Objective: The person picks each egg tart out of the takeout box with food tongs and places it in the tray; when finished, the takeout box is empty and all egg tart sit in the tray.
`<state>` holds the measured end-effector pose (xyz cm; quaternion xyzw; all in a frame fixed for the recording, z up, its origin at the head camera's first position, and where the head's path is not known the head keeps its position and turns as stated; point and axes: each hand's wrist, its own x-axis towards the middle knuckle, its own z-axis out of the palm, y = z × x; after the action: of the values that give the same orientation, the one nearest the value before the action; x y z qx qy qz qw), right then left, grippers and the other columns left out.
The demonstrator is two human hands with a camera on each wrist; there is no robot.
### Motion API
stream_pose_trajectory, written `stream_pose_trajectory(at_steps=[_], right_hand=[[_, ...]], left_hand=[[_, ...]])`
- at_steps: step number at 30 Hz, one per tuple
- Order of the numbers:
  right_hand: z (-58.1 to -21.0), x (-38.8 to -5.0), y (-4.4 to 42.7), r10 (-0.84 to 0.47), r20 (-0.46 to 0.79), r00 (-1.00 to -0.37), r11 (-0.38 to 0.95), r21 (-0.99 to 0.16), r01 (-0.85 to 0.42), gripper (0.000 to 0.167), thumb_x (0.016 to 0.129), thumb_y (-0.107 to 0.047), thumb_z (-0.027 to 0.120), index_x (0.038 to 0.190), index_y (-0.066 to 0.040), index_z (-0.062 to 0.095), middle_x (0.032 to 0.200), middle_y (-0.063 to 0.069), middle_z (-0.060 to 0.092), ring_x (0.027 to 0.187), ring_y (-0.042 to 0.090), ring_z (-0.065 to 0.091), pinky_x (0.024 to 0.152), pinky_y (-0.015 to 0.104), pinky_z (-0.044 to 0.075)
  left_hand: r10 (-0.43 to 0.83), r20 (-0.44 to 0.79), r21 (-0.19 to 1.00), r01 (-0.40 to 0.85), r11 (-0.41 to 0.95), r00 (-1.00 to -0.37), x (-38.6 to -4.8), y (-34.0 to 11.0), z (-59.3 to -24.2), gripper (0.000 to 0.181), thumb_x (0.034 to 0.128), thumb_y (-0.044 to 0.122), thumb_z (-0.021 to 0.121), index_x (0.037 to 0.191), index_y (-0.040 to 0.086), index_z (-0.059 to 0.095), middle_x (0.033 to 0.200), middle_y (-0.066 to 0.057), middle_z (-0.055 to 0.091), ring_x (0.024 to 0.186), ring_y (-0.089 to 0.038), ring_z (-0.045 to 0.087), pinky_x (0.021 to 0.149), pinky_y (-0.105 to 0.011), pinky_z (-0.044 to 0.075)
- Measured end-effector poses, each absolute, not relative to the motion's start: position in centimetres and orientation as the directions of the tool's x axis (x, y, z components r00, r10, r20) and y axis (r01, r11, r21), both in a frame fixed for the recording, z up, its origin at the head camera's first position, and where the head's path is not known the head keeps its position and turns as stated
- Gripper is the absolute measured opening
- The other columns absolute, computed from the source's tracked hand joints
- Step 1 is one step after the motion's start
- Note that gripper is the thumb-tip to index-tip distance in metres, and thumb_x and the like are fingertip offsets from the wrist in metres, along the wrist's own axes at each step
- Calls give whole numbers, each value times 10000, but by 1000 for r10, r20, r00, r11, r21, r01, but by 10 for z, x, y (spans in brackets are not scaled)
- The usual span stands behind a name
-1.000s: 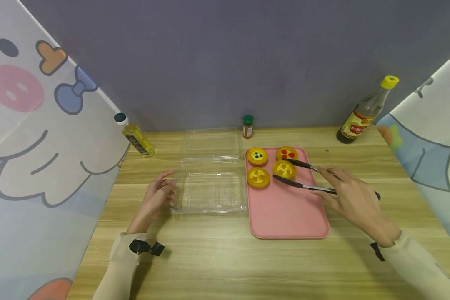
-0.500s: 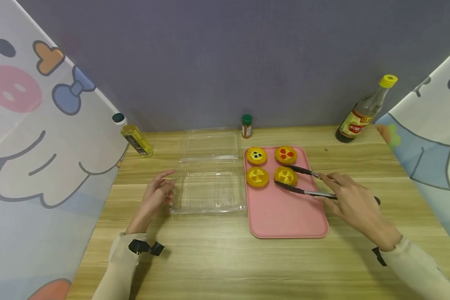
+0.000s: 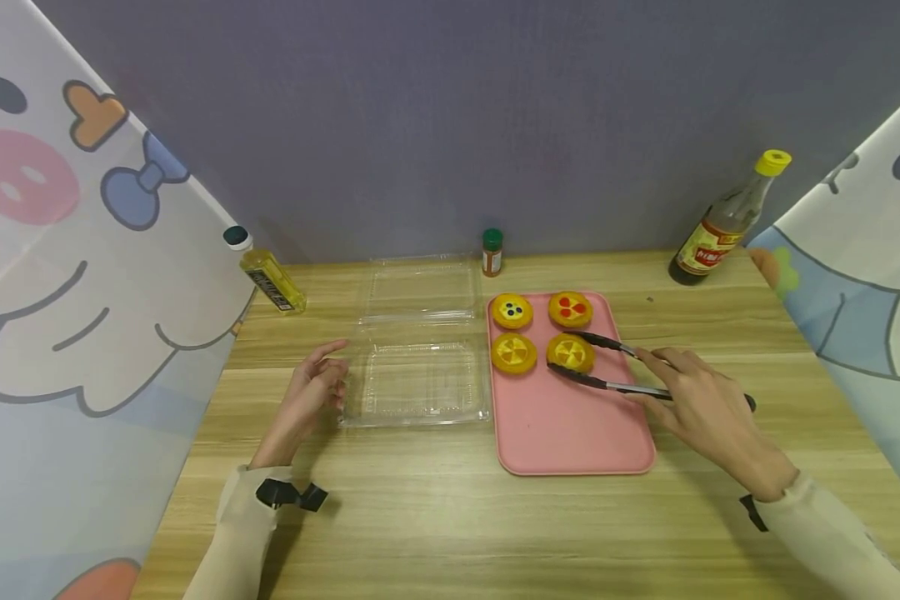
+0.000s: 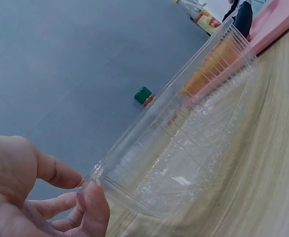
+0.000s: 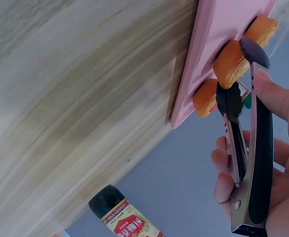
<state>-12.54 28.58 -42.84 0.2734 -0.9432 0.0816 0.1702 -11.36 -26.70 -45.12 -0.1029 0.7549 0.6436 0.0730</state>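
Observation:
My right hand holds a pair of black-tipped tongs. Their tips straddle an egg tart with orange wedges on a pink tray. Beside it on the tray sit a second wedge-topped tart, a blueberry-dotted tart and a red-topped tart. In the right wrist view, the thumb lies along one arm of the tongs. My left hand pinches the left rim of a clear plastic box, whose lid lies folded back. The left wrist view shows thumb and fingertip at its corner.
Along the back stand a small green-capped jar, an oil bottle at left and a dark sauce bottle at right. A grey wall closes off the wooden table behind.
The wedge-topped tart between the tongs has shifted nearer to me, away from the red-topped tart. The tongs' tips and right hand shifted slightly with it. My left hand stays at the box.

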Motion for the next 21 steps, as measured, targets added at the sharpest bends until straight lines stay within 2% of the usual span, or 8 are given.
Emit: stream_pose_trajectory(at_steps=[13,17,21], right_hand=[[-423,-122,286,-433,374,-820,864,-87,-496,800,699,-323,949,1390,-57,648,1241,200,692,1016,397,704,451,410,526],[-417,-121,288,-392,370,-842,872,-140,-468,795,712,-334,946,1395,-63,643,1262,203,681,1032,422,694,460,455,530],[-415,-125,292,-352,398,-847,859,-220,-461,770,686,-303,969,1349,-44,675,1194,190,704,974,422,713,494,476,541]], left_hand=[[-71,-251,954,-259,151,-965,-114,-267,-450,514,1079,87,504,1578,73,383,1007,-14,588,665,-73,540,552,-249,525],[-74,-253,951,-262,162,-965,-114,-268,-448,522,1078,81,505,1584,76,377,1045,-30,595,673,-71,549,561,-247,531],[-69,-253,951,-261,168,-965,-114,-269,-448,522,1080,78,499,1587,79,372,1063,-36,597,677,-71,551,566,-246,532]])
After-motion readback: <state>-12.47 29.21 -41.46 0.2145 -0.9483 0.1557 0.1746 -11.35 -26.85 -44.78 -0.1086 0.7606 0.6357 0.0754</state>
